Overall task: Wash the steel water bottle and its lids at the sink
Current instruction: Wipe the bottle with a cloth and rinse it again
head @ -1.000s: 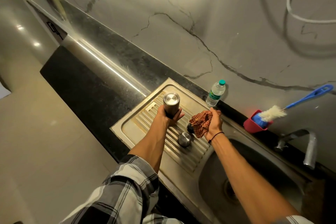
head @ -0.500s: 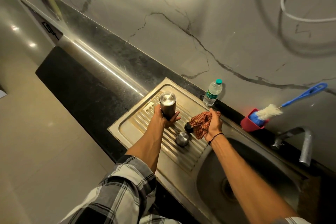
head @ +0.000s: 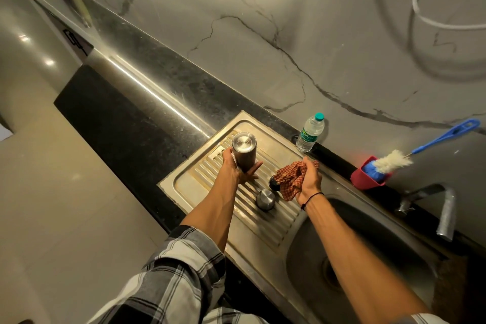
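Nearby, brush (head: 391, 163) in red holder (head: 364, 179)

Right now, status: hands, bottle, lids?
Left hand grips bottle, upside down on drainboard. Right hand holds cloth against black lid. Steel lid loose beside it. Nothing in the way.

green label on plastic water bottle (head: 309, 134), print too small to read (blurred)
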